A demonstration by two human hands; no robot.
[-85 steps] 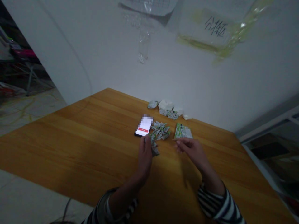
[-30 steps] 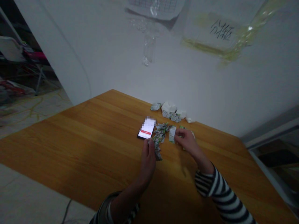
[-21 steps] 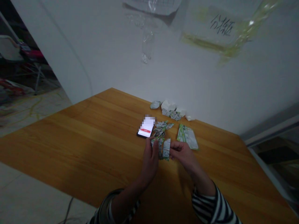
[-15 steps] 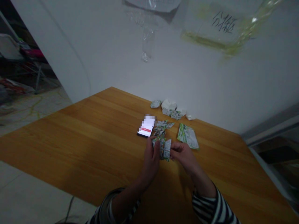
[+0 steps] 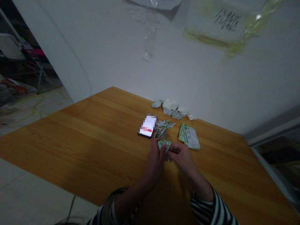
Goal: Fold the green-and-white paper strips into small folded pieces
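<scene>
**Both hands pinched on one folded paper**

Your left hand [image 5: 156,157] and right hand [image 5: 181,156] both grip a folded paper piece [image 5: 164,145] over the table [image 5: 93,131]. Just beyond lie loose folded pieces [image 5: 163,127], with a lit phone [image 5: 147,128] to their left and a flat green wrapper [image 5: 189,137] to their right.

Sat pinched between left hand [image 5: 156,157] and right hand [image 5: 180,155]: small, creased, green-and-white printed paper fold [image 5: 164,145].

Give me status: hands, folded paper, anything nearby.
Left hand and right hand both pinch folded paper piece. Phone, loose pieces just beyond. Flat packet right.
</scene>
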